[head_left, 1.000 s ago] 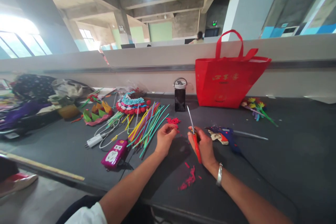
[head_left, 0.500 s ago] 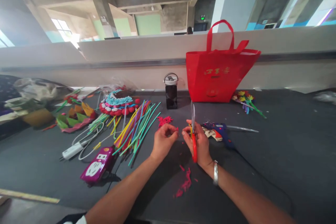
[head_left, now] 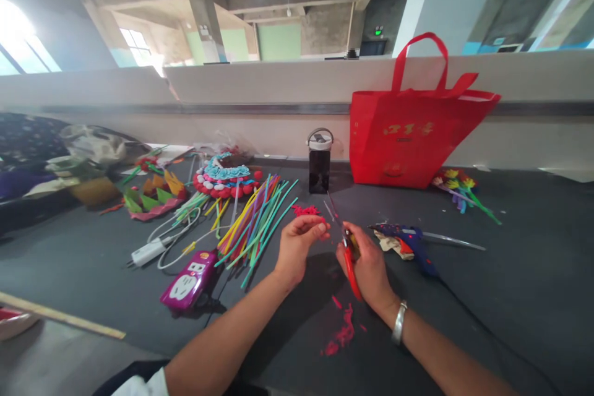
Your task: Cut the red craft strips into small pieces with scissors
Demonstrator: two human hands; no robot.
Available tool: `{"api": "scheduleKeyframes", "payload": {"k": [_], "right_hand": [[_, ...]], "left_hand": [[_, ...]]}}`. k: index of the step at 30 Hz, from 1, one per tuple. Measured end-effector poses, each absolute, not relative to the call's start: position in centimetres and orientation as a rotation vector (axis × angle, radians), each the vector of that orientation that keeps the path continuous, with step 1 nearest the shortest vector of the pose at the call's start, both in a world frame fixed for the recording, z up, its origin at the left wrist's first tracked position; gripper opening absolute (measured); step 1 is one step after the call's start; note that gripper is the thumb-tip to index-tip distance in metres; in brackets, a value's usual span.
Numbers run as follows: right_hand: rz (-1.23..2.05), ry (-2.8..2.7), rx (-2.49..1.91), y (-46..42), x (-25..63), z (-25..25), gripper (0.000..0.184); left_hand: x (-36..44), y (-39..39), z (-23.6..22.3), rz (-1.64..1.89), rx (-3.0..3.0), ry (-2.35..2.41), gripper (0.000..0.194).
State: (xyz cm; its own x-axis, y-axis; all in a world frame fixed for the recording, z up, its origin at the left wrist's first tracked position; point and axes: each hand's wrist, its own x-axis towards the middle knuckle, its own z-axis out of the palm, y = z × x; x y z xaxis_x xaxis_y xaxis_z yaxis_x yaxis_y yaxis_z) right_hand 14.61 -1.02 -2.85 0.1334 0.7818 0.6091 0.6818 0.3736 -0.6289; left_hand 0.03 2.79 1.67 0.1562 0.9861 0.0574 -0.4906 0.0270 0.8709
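Between thumb and fingertips my left hand [head_left: 297, 246] pinches a small red piece [head_left: 325, 227], mostly covered by the fingers. My right hand [head_left: 366, 263] is wrapped around red-handled scissors [head_left: 351, 263], whose blades point up and away, slightly parted, close to the left fingertips. Just beyond my left hand lies a small heap of red pieces [head_left: 306, 210]. Nearer to me, red scraps [head_left: 344, 331] are scattered on the dark tabletop [head_left: 297, 334].
Left of my hands lie colourful pipe cleaners [head_left: 260, 223], a purple power socket [head_left: 189, 279] and a white charger [head_left: 147, 252]. A black bottle [head_left: 320, 164] and red bag [head_left: 413, 142] stand behind. To the right rest a glue gun [head_left: 413, 238] and flowers [head_left: 457, 185].
The scissor blades swung from nearly upright to leaning left, toward my left fingertips, and now show a gap. My left hand has turned slightly, still pinching the red piece. The camera view shifted.
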Motion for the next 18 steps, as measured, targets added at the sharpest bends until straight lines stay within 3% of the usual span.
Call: {"api": "scheduleKeyframes", "payload": {"k": [13, 18], "right_hand": [[0.079, -1.756, -1.457, -0.80, 14.65, -2.71, 0.051], [0.091, -1.683, -1.431, -1.12, 14.47, -2.46, 0.041]], "left_hand": [[-0.64, 3.41, 2.06, 1.232, 0.778, 0.564, 0.026], [-0.51, 3.14, 2.24, 1.281, 0.888, 0.656, 0.017]]}}
